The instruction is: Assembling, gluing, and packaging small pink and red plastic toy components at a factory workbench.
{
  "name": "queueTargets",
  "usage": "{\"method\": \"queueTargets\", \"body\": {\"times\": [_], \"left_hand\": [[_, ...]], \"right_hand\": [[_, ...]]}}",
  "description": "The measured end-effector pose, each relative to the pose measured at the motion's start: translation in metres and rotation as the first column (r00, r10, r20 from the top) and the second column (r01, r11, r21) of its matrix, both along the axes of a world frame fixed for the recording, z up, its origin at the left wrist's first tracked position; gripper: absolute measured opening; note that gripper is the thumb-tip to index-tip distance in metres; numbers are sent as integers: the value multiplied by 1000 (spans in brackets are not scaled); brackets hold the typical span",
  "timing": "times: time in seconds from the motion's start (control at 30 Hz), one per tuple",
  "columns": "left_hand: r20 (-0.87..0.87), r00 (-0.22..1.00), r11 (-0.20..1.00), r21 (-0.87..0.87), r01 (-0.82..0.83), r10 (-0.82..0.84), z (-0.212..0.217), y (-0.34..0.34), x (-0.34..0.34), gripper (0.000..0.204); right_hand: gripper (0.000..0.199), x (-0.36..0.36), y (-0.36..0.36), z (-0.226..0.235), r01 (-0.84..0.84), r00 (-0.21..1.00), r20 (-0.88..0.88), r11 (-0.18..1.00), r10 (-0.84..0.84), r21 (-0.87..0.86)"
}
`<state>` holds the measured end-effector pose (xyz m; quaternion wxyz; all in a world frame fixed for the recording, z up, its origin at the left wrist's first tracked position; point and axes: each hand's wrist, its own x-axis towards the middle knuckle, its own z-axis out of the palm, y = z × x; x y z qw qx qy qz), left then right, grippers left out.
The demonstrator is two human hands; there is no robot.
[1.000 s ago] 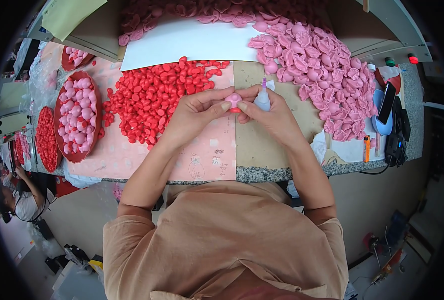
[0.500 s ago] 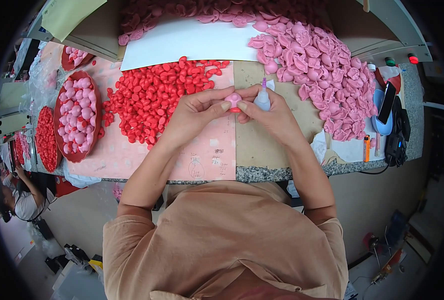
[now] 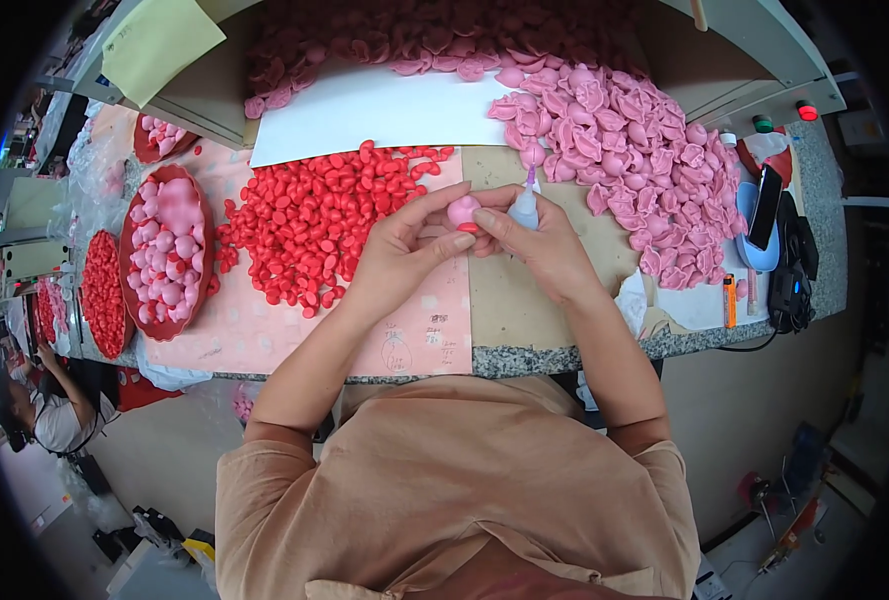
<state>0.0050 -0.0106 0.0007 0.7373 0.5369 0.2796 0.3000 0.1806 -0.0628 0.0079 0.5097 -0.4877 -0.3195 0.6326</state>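
Note:
Between the fingertips of my left hand [image 3: 411,235] sits a small round pink piece [image 3: 461,209] with a flat red part [image 3: 467,228] at its lower side. The left thumb presses near the red part, and the fingers curl behind the piece. My right hand [image 3: 549,248] touches the pink piece with its thumb tip. That same hand also grips a small translucent squeeze bottle [image 3: 524,209] with a purple needle tip [image 3: 531,172], held upright. My right fingers are partly hidden behind the piece and the bottle.
A heap of glossy red pieces [image 3: 309,235] lies left of my hands. Pink petal-like shells [image 3: 654,170] pile up at the right and back. Left stand red trays [image 3: 207,245] of pink and red pieces. A phone [image 3: 764,205] and an orange-labelled stick [image 3: 729,300] lie right. Someone works far left.
The view has tilted, so the table sits lower in it. The pink piece has turned in my fingers, and my right thumb has shifted on it. The bottle stays in my right hand.

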Motion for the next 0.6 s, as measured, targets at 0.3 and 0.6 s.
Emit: {"method": "queueTargets", "body": {"times": [0.3, 0.6], "left_hand": [[-8, 997, 990, 116, -78, 80, 5, 2, 0, 45], [21, 998, 995, 80, -67, 66, 1, 0, -1, 44]], "right_hand": [[16, 35, -28, 13, 320, 862, 348, 927, -370, 193], [22, 38, -57, 12, -78, 279, 927, 956, -251, 282]]}}
